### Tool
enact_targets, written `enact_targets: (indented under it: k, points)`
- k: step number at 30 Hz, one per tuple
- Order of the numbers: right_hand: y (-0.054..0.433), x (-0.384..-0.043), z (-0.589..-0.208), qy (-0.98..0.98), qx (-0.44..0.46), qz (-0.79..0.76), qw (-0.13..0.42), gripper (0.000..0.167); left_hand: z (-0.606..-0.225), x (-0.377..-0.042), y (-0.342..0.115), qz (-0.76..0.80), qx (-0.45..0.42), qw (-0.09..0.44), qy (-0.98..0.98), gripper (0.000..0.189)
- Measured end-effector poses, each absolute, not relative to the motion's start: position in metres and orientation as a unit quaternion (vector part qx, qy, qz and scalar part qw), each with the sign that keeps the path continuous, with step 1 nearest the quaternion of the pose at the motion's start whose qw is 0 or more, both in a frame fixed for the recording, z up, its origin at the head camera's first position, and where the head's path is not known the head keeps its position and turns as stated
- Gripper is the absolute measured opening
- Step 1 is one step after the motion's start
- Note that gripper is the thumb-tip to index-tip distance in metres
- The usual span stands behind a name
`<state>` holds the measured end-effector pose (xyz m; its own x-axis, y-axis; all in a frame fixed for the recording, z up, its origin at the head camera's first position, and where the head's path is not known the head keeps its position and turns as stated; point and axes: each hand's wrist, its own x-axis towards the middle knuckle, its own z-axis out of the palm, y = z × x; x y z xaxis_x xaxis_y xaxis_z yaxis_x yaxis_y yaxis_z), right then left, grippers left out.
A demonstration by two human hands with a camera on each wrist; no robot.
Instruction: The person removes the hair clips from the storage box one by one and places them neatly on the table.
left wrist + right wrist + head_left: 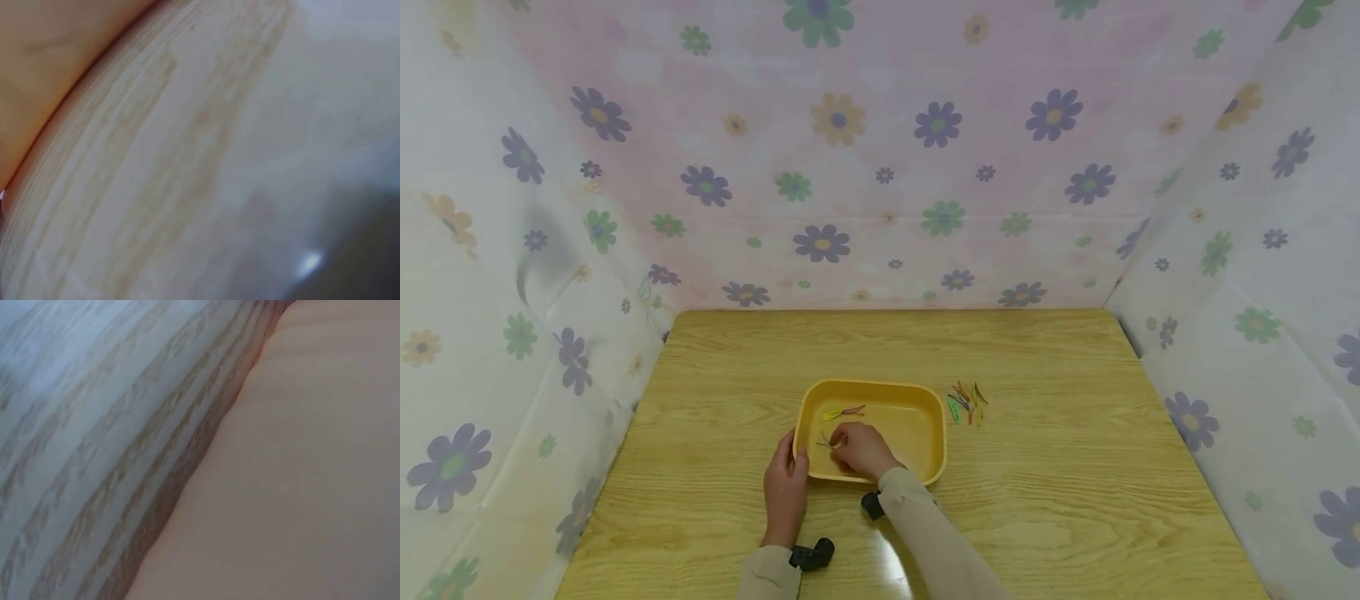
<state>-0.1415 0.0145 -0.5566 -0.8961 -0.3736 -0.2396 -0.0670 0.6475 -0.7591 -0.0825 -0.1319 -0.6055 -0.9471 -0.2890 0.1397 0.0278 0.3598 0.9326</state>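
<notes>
In the head view, a yellow plastic tray [917, 477] stands on the wooden table. My left hand [786, 496] grips its left end, with the thumb over the rim and the fingers along the outer side. Over the tray's left part, my right hand [863, 450] pinches a slim, pale V-shaped clip [824, 442] at its fingertips. A yellow clip [832, 415] and a reddish clip [853, 410] lie inside near the back wall. Both wrist views show mostly skin and blurred table grain; the fingers are out of them.
Right of the tray lies a loose pile of several small coloured clips [970, 402], with a green clip [954, 409] at its near left. The wooden table [1060, 467] extends around the tray. Flower-patterned cloth [880, 142] closes off the back and both sides.
</notes>
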Motion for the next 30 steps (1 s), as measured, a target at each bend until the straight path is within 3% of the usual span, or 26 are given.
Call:
enact_targets:
  k: [17,30]
  points:
    - [0.022,-0.141,-0.553,0.889,-0.098,-0.404,0.190,0.005,-0.603,-0.082,-0.132,-0.555,0.080,0.141,-0.816,0.037]
    - [0.032,-0.141,-0.548,0.880,-0.058,-0.435,0.180,0.011,-0.605,-0.084,-0.131,-0.556,0.080,0.148,-0.814,0.036]
